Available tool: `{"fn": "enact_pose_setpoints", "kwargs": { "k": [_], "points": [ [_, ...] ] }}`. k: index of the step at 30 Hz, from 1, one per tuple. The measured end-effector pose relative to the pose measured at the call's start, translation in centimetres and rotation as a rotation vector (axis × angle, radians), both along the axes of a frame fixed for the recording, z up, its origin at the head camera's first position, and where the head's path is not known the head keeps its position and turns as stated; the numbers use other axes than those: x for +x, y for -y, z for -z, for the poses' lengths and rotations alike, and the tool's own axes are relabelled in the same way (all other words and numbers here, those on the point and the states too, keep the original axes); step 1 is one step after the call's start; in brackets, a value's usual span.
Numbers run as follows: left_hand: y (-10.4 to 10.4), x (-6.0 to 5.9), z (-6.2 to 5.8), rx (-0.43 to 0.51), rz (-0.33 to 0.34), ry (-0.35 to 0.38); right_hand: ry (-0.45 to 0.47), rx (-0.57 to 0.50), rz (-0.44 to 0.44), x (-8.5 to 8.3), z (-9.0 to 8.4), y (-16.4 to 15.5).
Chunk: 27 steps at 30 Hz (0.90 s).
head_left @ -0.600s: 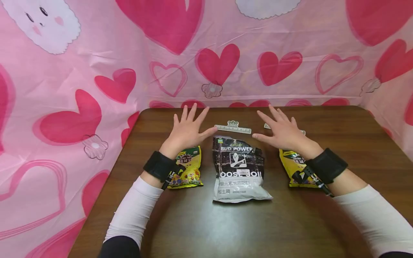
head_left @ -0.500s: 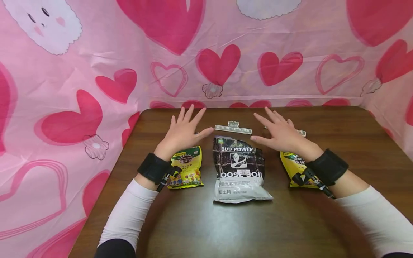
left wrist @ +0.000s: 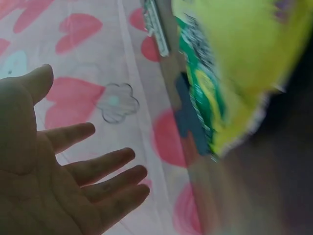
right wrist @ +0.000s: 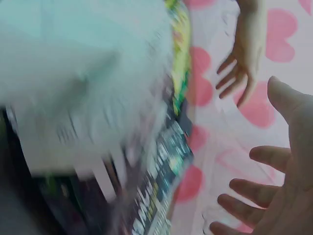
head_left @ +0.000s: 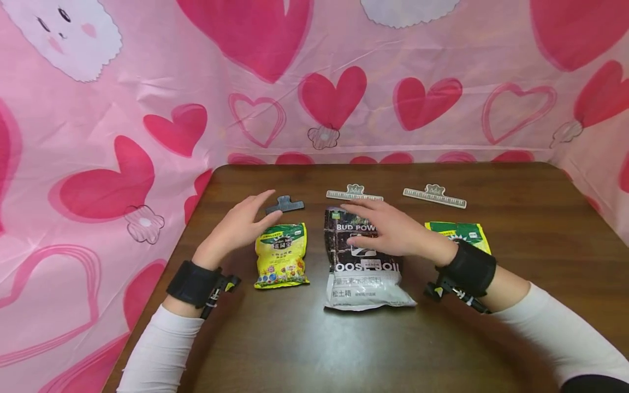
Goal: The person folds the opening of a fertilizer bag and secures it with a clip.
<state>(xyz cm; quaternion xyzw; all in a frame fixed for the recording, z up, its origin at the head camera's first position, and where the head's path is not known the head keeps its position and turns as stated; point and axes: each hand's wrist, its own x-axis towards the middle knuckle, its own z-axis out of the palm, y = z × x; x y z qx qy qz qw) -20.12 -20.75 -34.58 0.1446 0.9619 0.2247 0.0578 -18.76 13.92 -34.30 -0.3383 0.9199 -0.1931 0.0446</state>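
Note:
My left hand [head_left: 235, 229] hangs with loose, spread fingers at the upper left of a yellow-green fertilizer bag [head_left: 281, 262], holding nothing. A dark blue clip [head_left: 286, 205] lies just beyond its fingertips. Over the upper part of the black-and-white soil bag [head_left: 366, 289] my right hand [head_left: 393, 226] is held, fingers extended, covering some of its print. The right wrist view shows that hand [right wrist: 274, 191] apart from the bag, its palm bare. A second yellow-green bag [head_left: 467, 233] is partly hidden behind the right wrist.
Two pale clips with a piano-key pattern, a middle one [head_left: 355, 193] and a right one [head_left: 434, 195], lie along the back of the brown wooden table [head_left: 334, 349]. A pink heart-print cloth [head_left: 383, 49] hangs behind and at the sides.
My left hand has moved left and nearer, uncovering the dark blue clip and the left bag. The right hand has swung left over the soil bag, uncovering the right clip.

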Motion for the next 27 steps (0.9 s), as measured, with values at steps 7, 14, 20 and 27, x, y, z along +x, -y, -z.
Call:
{"fn": "enact_pose_setpoints", "kwargs": {
  "k": [7, 14, 20, 27],
  "points": [
    [2.1, 0.7, 1.2, -0.027, -0.054, 0.085, 0.032, -0.061, -0.096, 0.6, 1.1, 3.2],
    [2.8, 0.9, 2.2, -0.044, -0.091, 0.132, 0.154, -0.195, -0.163, 0.6, 2.4, 6.0],
    [3.3, 0.5, 3.2, -0.029, -0.122, 0.155, 0.325, -0.241, -0.116, 0.5, 3.2, 7.8],
    [3.8, 0.1, 3.8, 0.011, -0.167, 0.176, 0.432, -0.225, -0.010, 0.0, 4.1, 9.3]
  ]
}}
